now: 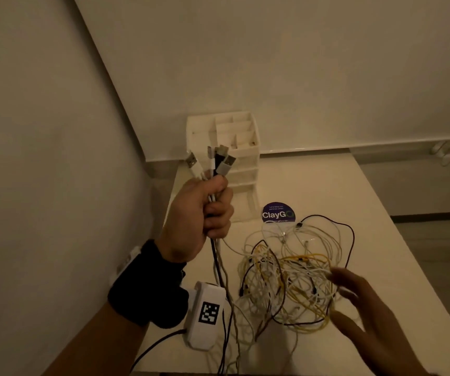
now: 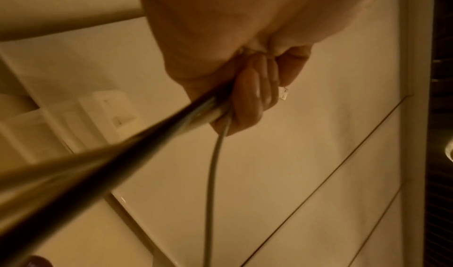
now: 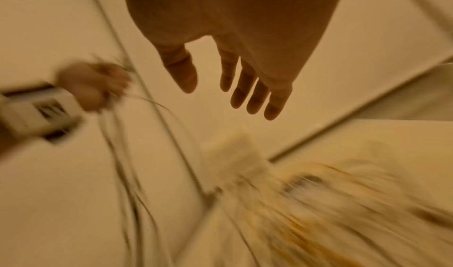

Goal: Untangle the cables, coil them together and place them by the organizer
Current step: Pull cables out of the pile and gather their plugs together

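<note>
My left hand (image 1: 205,210) is raised above the table's left edge and grips a bundle of cable ends; several USB plugs (image 1: 218,158) stick up out of the fist. The gripped cables (image 1: 219,267) hang down from it. In the left wrist view the curled fingers (image 2: 252,96) hold the cables (image 2: 210,174). A tangled heap of white, yellow and black cables (image 1: 294,275) lies on the table. My right hand (image 1: 367,308) hovers at the heap's right side, fingers straight and spread, holding nothing; the right wrist view shows its fingers (image 3: 245,89) blurred. The white organizer (image 1: 234,147) stands at the back left.
A round purple ClayGo sticker (image 1: 278,213) lies on the white table (image 1: 313,180) between organizer and heap. Walls close in at the left and the back. The table's right edge drops to the floor (image 1: 441,253).
</note>
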